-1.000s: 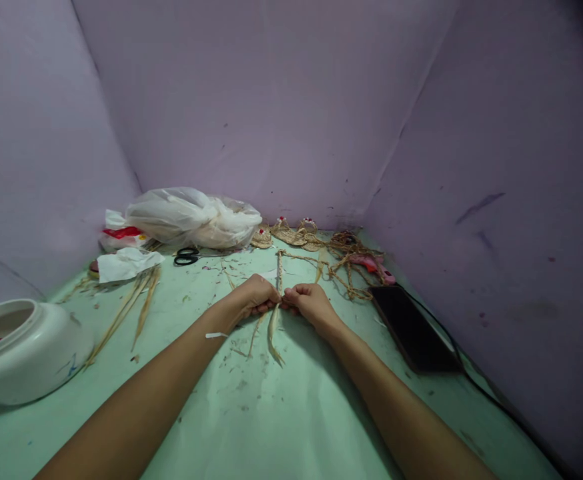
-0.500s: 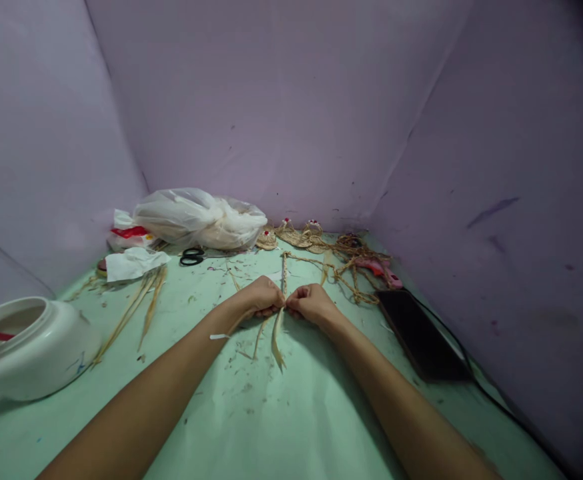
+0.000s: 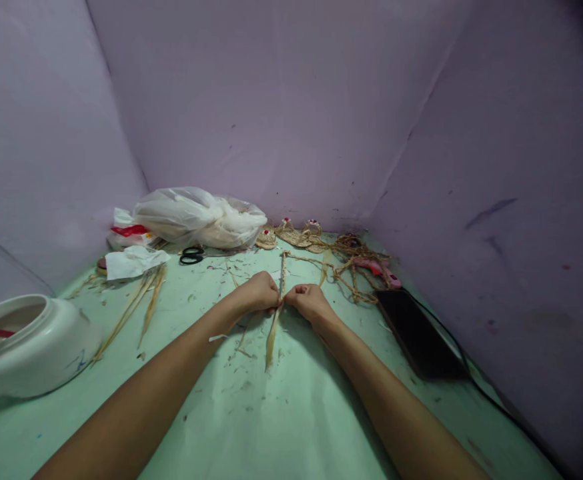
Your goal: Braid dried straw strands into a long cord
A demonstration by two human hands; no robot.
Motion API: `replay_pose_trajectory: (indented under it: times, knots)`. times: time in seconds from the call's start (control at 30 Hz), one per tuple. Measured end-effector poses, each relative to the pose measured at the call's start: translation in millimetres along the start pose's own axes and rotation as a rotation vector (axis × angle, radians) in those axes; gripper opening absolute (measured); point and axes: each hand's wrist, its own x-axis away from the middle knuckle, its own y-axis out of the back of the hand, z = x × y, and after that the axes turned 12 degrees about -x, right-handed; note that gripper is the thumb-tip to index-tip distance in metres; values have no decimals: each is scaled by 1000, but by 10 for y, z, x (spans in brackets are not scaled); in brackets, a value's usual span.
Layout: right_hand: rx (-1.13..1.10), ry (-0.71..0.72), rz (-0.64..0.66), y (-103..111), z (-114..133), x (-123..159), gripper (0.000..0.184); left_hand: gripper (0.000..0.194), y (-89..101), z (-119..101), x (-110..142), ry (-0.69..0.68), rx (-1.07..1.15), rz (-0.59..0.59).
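Observation:
A narrow braid of straw-coloured fibre [image 3: 283,270] runs away from me along the green surface. Its far end joins a thin plaited cord [image 3: 311,260] that trails off to the right. At the near end of the braid, my left hand [image 3: 262,293] is closed with the fingers curled, gripping it from the left. From the right, my right hand [image 3: 307,300] pinches the same spot, fingertips almost touching the left ones. Loose fibre strands [image 3: 272,340] hang toward me from between the hands. The fingertips partly hide the strands they hold.
A tied plastic bag [image 3: 186,217], black-handled scissors [image 3: 191,255] and woven slippers [image 3: 291,233] lie along the back. Left are a white pot [image 3: 46,347], paper [image 3: 134,263] and dry strips [image 3: 131,310]. Tangled cord [image 3: 354,270] and a dark phone [image 3: 419,333] with a cable are right.
The loose strands below my hands have swung a little left. Both hands stay at the braid's near end with small finger movements. The whole view shifted slightly between the first two frames.

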Motion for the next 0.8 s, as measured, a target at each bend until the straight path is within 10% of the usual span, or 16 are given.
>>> replay_pose_trajectory:
  times: [0.47,0.8]
  knots:
    - [-211,-53,80,36,5,22,4,24,-284,-447,425,-26,-456,-268]
    - [-210,-39,132,43,84,93,8,10,98,-57,40,249,537,93]
